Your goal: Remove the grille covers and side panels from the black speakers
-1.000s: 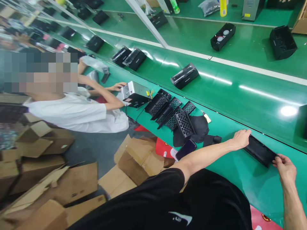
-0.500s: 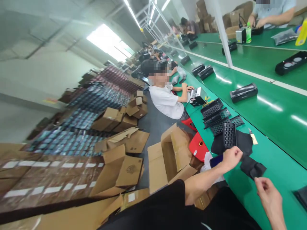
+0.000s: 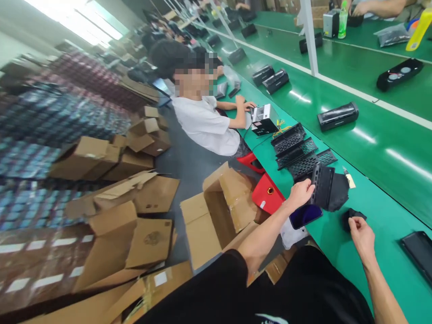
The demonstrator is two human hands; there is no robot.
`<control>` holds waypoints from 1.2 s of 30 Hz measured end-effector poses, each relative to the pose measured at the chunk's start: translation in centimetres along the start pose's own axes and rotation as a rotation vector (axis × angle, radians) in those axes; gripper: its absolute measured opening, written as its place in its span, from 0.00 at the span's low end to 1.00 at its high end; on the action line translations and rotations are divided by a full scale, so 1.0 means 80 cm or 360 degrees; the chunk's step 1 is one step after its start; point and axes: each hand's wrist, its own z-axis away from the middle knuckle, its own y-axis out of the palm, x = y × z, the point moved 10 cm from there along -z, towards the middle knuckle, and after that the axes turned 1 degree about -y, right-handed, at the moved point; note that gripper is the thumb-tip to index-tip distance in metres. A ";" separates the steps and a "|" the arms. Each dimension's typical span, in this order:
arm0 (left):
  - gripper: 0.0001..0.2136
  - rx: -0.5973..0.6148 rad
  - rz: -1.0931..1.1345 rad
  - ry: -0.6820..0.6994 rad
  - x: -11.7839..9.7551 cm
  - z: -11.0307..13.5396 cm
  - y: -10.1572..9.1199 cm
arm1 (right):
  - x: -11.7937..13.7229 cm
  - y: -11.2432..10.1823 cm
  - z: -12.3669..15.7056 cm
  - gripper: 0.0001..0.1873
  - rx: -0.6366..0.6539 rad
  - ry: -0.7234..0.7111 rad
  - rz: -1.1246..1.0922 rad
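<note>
My left hand (image 3: 301,192) is closed on a black perforated grille panel (image 3: 323,183), lifting it on edge off a black cloth (image 3: 339,192) on the green bench (image 3: 378,211). My right hand (image 3: 362,237) is closed on a small black wad of cloth (image 3: 351,217) lying on the bench. A dark phone (image 3: 305,215) lies at the bench edge just below my left hand. Several more black grille panels (image 3: 299,150) lie fanned out beyond it.
A flat black part (image 3: 418,249) lies to the right. A seated person in a white shirt (image 3: 205,123) works further along at a small device (image 3: 263,119). Black speaker housings (image 3: 337,115) ride the green conveyor. Open cardboard boxes (image 3: 222,211) and red stools (image 3: 268,193) crowd the floor at left.
One second ago both hands held a long black part on the bench. They left it at the right; my view swung left, my left hand took the grille panel and my right hand reached the black wad.
</note>
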 end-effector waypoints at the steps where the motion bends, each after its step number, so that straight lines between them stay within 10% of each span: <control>1: 0.12 0.0066 -0.0014 0.0105 -0.011 0.014 0.005 | -0.007 -0.018 0.007 0.24 -0.0048 0.0009 -0.0121; 7: 0.10 0.0662 -0.0294 0.0678 -0.095 0.083 0.095 | -0.045 -0.119 0.058 0.32 -0.0377 0.0052 -0.0793; 13: 0.11 0.0835 -0.0358 0.0709 -0.155 0.084 0.166 | -0.057 -0.180 0.100 0.27 -0.0623 0.0051 -0.1041; 19: 0.29 0.0917 0.0409 0.0791 -0.219 0.105 0.156 | -0.042 -0.165 0.107 0.24 -0.0504 0.0065 -0.1028; 23: 0.16 0.1129 0.0952 0.0881 -0.263 0.126 0.163 | -0.026 -0.133 0.101 0.24 -0.0374 0.0058 -0.1147; 28: 0.15 0.0839 0.0915 0.0762 -0.243 0.080 0.148 | -0.024 -0.148 0.113 0.23 -0.0546 0.0045 -0.1459; 36: 0.13 0.0243 0.0246 0.0362 -0.127 -0.055 0.051 | -0.070 -0.192 0.148 0.10 -0.0780 0.0204 -0.1836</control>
